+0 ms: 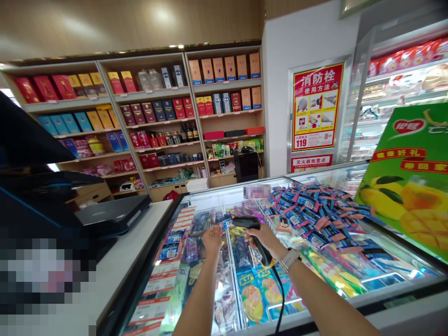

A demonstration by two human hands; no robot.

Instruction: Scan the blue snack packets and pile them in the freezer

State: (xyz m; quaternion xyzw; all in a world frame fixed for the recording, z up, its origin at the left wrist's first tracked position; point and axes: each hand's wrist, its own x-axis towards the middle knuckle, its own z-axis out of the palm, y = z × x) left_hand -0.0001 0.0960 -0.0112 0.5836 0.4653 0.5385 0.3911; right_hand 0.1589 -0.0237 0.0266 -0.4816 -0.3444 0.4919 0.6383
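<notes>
Barcode scanner (pixel 252 233): one, black, handheld, cabled, gripped in the right hand (pixel 265 239); fingers wrapped fully around its handle, head pointing left over the freezer lid (pixel 381 275). Scanner sits above the middle of the glass, just right of the left hand (pixel 212 239). Left hand: fingers curled down onto the glass; whether it holds anything, cannot tell. One watch (pixel 289 259) with a pale band on the right wrist.

Under the glass, near: packets with yellow mango print (pixel 252 298), at least two; writing too small to read. Further right: a heap of blue-and-red wrapped bars (pixel 315 212), too many to count.

Left: one white counter (pixel 129 252) with one dark till machine (pixel 112 215).

Right: one green carton (pixel 408 177), mango picture, red heart logo, yellow characters on red strips.

Far: one red wall poster (pixel 316 106), headed "消防栓 使用方法", number "119" at bottom; smaller sign below reads "灭火器放置点". Three shelf bays (pixel 150 121) of red, blue and orange boxes and bottles.
</notes>
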